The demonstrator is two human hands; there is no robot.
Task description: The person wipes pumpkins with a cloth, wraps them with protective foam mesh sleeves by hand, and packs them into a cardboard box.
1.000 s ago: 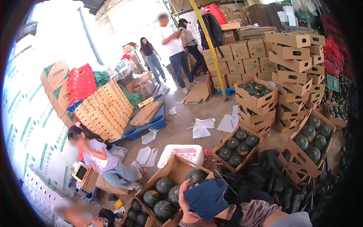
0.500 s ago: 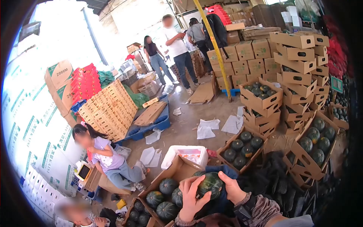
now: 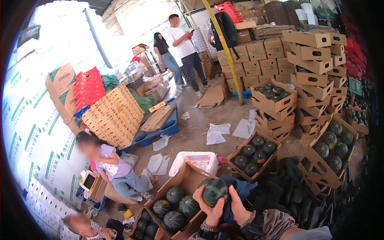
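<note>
A dark green mottled pumpkin [image 3: 216,192] is held up in front of me between both hands. My left hand [image 3: 210,209] grips it from the left and below, fingers curled around its side. My right hand [image 3: 240,208] is closed against its right side, thumb and palm touching the skin. Just left of my hands is an open cardboard box [image 3: 191,176] with several pumpkins [image 3: 175,219] in its near part. Bare cardboard shows at its far end. Blue cloth [image 3: 242,188] lies behind my right hand.
A white foam box [image 3: 180,158] stands beyond the cardboard box. To the right are a pumpkin-filled box [image 3: 264,167], stacked cartons [image 3: 316,80] and dark netting [image 3: 294,192]. A child [image 3: 120,164] sits at left; another person [image 3: 86,228] is lower left. People stand farther back.
The pumpkin has been turned in my hands and shifted slightly left. My left hand has dropped from its front to its lower left side, uncovering pumpkins in the box.
</note>
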